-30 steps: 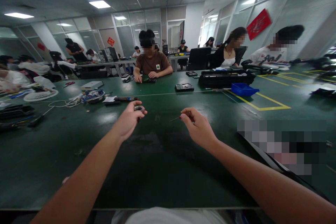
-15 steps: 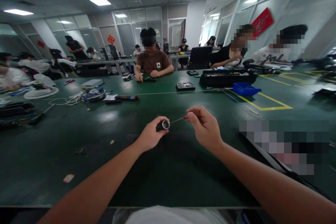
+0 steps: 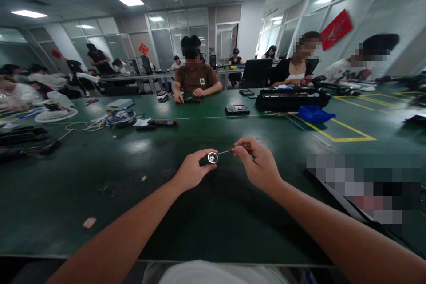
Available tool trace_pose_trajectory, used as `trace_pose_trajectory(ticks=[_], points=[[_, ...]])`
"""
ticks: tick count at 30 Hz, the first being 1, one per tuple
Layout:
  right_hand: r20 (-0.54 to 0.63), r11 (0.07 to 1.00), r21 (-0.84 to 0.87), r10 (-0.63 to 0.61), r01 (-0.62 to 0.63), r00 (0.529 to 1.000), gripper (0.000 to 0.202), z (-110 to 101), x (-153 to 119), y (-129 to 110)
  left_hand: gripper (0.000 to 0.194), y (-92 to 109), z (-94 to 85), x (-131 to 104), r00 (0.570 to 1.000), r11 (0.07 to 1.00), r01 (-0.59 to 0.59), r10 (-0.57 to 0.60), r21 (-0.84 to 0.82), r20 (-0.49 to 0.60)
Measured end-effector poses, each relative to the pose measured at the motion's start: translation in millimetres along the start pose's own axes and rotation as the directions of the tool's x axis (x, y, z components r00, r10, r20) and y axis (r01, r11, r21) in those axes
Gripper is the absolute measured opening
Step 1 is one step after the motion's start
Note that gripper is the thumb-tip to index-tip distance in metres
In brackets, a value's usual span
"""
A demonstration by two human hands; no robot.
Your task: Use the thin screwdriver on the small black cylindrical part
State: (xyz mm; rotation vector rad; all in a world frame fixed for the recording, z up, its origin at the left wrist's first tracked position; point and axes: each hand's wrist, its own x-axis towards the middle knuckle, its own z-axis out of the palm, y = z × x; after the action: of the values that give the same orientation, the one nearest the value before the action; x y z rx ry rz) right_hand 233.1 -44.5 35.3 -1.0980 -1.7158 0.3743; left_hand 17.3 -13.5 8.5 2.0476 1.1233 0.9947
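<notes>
My left hand (image 3: 191,172) is closed round a short dark cylinder with a bright silver rim (image 3: 212,158), much like a flashlight part. Its round end faces me and shows a pale piece inside. Between the thumb and fingers of my right hand (image 3: 259,162) is a thin screwdriver with a red handle (image 3: 232,150). The shaft points left and its tip reaches the upper right of the silver rim; whether it touches, I cannot tell. Both hands are raised over the green table (image 3: 186,230).
A hard drive (image 3: 237,109), a blue tray (image 3: 315,114) and a long black casing (image 3: 291,100) lie further back. To the left are a dark pen-shaped tool (image 3: 163,123), tangled cables (image 3: 121,118) and a white fan grille (image 3: 55,114). A co-worker (image 3: 197,77) sits opposite.
My right hand has shifted left with the screwdriver, closer to the cylinder, and the shaft slopes less. The cylinder's end has turned slightly, so its inside looks brighter.
</notes>
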Motion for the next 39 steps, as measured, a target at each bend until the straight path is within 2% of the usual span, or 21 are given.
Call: trace_pose_trajectory(ticks=[5, 10, 18, 25, 29, 34, 36, 39], points=[[-0.011, 1.0, 0.025, 0.013, -0.013, 1.0, 0.017, 0.8, 1.0, 1.6, 0.043, -3.8, -0.4, 0.5, 1.0, 1.0, 0.008, -0.008, 0.01, -0.007], [-0.016, 0.998, -0.067, 0.0, -0.001, 1.0, 0.019, -1.5, 2.5, -4.5, 0.043, -5.6, -0.4, 0.5, 0.999, 0.999, -0.038, 0.038, 0.037, 0.01], [-0.066, 0.989, -0.124, 0.067, -0.075, 0.996, 0.027, -2.3, 4.0, -6.7, 0.04, 0.1, -1.6, 0.3, 0.997, 0.995, -0.053, 0.048, 0.081, 0.06], [-0.094, 0.978, -0.182, 0.084, -0.1, 0.992, 0.044, -2.0, 4.9, -0.6, 0.039, 0.7, -2.7, -0.2, 0.997, 0.993, -0.055, 0.049, 0.106, 0.064], [-0.054, 0.979, -0.19, 0.06, -0.07, 0.997, 0.044, -1.2, 3.6, -2.2, 0.04, -3.7, -2.3, -0.2, 0.996, 0.991, -0.067, 0.06, 0.112, 0.068], [0.071, 0.995, -0.1, -0.023, 0.03, 0.997, 0.014, -0.1, 1.1, -6.6, 0.04, -9.5, -2.5, 1.1, 0.997, 0.991, -0.076, 0.073, 0.107, 0.027], [0.125, 0.996, -0.075, -0.048, 0.057, 0.991, 0.013, 0.1, 0.3, -8.0, 0.041, -9.9, -3.4, 1.7, 0.998, 0.991, -0.068, 0.067, 0.111, 0.006], [0.159, 0.994, -0.099, -0.02, 0.036, 0.987, 0.018, -0.8, 1.0, -8.5, 0.041, -9.1, -4.8, 2.0, 0.998, 0.992, -0.057, 0.058, 0.117, -0.007]])
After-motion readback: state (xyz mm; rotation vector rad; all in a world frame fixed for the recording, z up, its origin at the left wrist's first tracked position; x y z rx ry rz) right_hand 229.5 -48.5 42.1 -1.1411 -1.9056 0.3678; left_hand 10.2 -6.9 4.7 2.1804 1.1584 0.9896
